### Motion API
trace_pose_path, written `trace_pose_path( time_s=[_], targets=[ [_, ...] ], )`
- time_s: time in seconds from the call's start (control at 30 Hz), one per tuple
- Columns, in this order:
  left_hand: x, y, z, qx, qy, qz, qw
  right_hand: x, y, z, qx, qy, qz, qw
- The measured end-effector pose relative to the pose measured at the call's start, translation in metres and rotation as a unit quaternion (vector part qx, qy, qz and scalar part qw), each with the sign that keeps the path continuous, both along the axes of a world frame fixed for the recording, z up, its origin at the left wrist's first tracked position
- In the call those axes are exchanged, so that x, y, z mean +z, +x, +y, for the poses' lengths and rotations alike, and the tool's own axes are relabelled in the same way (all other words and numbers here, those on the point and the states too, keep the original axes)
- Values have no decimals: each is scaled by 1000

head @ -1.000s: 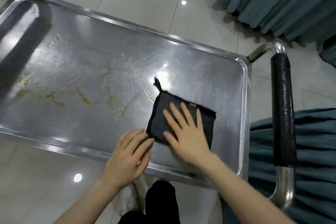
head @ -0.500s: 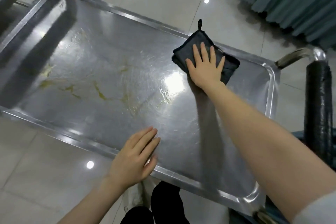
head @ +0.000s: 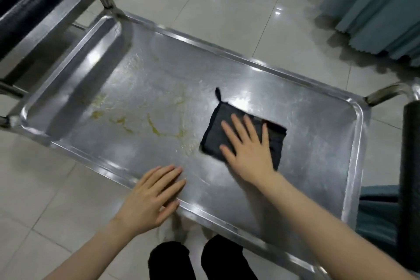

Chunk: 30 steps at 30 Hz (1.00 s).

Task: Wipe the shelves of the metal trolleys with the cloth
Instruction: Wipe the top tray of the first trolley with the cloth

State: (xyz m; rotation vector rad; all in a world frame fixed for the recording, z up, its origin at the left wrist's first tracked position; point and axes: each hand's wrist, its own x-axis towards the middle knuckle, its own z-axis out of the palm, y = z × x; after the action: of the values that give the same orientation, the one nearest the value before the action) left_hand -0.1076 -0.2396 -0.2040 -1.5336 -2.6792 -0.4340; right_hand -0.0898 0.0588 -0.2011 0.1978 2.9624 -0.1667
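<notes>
my right grip (head: 247, 150) flat, fingers spread straight, pressing the dark cloth (head: 211, 134), cloth sitting right of middle on the trolley's top shelf (head: 306, 143), left grip (head: 150, 198) open too, laid over the near rim, holding nothing, yellowish smears (head: 156, 130) left of the cloth

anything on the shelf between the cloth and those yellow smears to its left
Nothing visible. Only bare, wet-looking metal of the shelf lies between the cloth under the right hand and the yellow smears. The left hand rests by the near rim, off that line.
</notes>
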Motion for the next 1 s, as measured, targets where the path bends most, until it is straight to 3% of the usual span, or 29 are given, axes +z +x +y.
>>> trace_pose_path(
  time_s=[0.13, 0.23, 0.33, 0.5, 0.6, 0.7, 0.8, 1.0],
  targets=[
    [-19, -1, -1, -9, 34, 14, 999, 0, -108, 40, -109, -45, -11, 993],
    [-26, -4, -6, -16, 61, 13, 998, -4, -144, 46, -155, -45, -24, 987],
    [-23, -4, -4, -22, 73, -8, 997, -2, -124, 13, -146, -35, -12, 989],
    [-11, -17, -10, -68, 62, -53, 994, -3, -16, -96, -5, 8, 18, 1000],
    [-9, -42, -28, -121, 61, -50, 989, -7, 0, -112, -10, 3, 4, 1000],
    [-9, -80, -52, -141, 63, -25, 988, -4, -40, -87, -48, 19, -7, 999],
    [-10, -112, -70, -125, 28, 14, 992, -2, -107, -46, -152, -9, -1, 988],
    [-18, -116, -75, -117, 46, 20, 992, -6, -199, -24, -254, -33, -16, 966]
  ],
)
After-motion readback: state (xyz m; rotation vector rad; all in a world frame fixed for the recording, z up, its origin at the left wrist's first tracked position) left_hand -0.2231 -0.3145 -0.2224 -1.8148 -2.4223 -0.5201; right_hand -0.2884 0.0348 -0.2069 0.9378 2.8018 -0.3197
